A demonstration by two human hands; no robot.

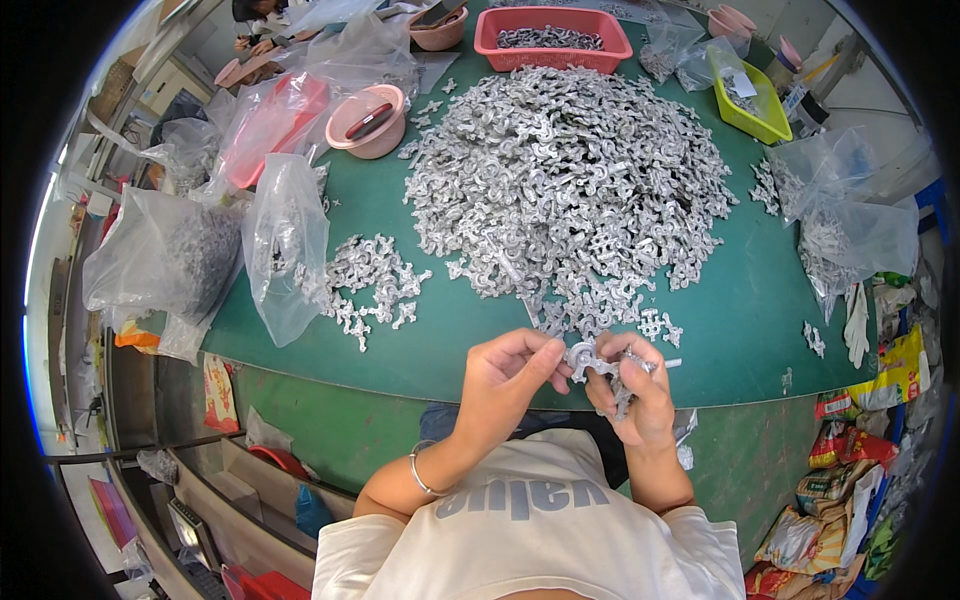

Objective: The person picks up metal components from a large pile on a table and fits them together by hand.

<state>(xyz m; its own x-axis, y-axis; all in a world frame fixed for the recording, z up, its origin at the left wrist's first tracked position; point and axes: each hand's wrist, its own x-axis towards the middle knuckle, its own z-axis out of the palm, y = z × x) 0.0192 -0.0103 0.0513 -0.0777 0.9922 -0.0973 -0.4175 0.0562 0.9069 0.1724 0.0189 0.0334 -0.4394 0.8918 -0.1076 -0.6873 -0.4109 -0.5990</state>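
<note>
My left hand [512,378] and my right hand [636,392] meet at the near edge of a green table [760,300]. Both pinch one small silver metal casting [585,358] between their fingertips. The right hand also clutches a few more silver pieces [626,395] in its palm. Just beyond the hands rises a big heap of the same silver castings [570,190]. A smaller scatter of castings [372,285] lies to the left of the heap.
Clear plastic bags with metal parts [285,245] [170,260] stand at the left, another bag [850,220] at the right. A red basket [552,38], a pink bowl [368,120] and a yellow bin [748,100] sit at the far side. Another person [255,25] works at the far left.
</note>
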